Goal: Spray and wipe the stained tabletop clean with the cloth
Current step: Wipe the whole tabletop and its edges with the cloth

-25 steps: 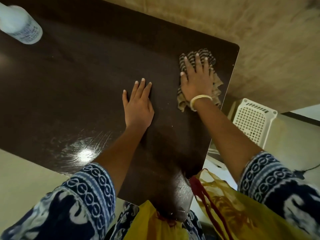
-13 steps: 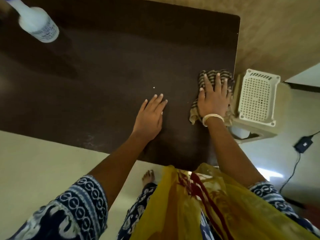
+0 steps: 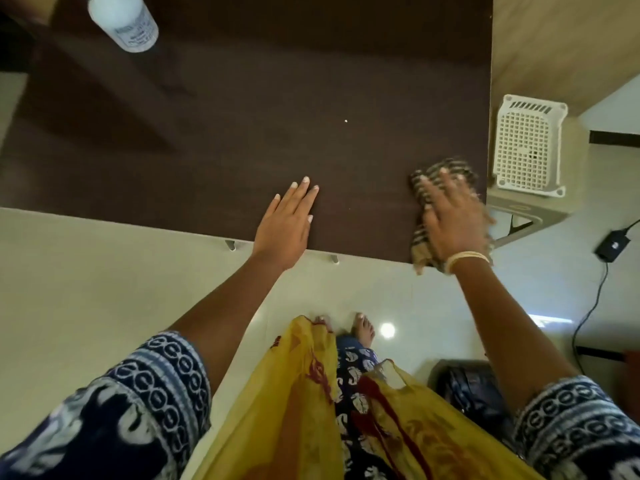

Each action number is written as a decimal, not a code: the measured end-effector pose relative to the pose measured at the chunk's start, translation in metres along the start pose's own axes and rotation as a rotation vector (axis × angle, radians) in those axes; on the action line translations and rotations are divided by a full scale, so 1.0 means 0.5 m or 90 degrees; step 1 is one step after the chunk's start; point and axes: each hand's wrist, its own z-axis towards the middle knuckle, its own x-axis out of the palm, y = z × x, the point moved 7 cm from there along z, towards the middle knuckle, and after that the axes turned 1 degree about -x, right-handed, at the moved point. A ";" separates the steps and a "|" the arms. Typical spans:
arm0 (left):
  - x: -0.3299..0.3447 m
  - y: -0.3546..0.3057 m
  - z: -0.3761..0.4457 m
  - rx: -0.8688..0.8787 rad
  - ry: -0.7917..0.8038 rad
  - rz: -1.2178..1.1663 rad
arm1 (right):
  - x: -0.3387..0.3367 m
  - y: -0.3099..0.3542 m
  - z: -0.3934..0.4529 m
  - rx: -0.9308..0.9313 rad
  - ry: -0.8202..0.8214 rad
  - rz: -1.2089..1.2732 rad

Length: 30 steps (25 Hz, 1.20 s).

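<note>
Dark brown tabletop [image 3: 242, 109], seen from above, near edge running across the middle of the view. Left hand [image 3: 285, 230] flat on the tabletop just inside that near edge, fingers [image 3: 304, 192] straight and close together, thumb lying alongside, holding nothing. Right hand [image 3: 453, 220] laid palm-down on the striped cloth [image 3: 420, 233] at the near right corner of the tabletop, fingers straight and slightly spread over the fabric, somewhat blurred; pale bangle [image 3: 467, 259] at the wrist. Cloth bunched under the palm, far end showing beyond the fingertips, near end hanging a little over the tabletop's edge. White spray bottle [image 3: 123, 20] standing at the far left of the tabletop, well apart from both hands. Small pale speck [image 3: 345, 121] on the bare surface between bottle and cloth. White perforated plastic basket [image 3: 528, 147] just beside the tabletop's right edge, on a lower stand. Black adapter [image 3: 612, 244] with cable on the pale floor to the right. Yellow garment and bare toes below, patterned blue sleeves at both lower corners.
</note>
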 end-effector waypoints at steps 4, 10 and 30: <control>0.007 -0.010 -0.004 -0.016 0.021 0.034 | 0.023 0.007 -0.066 0.194 -0.052 0.059; -0.003 -0.005 -0.001 -0.001 0.006 0.068 | 0.075 0.299 -0.057 -0.158 0.051 0.000; -0.026 0.074 0.090 -0.095 -0.059 0.046 | -0.050 0.032 0.429 -0.019 -0.042 0.048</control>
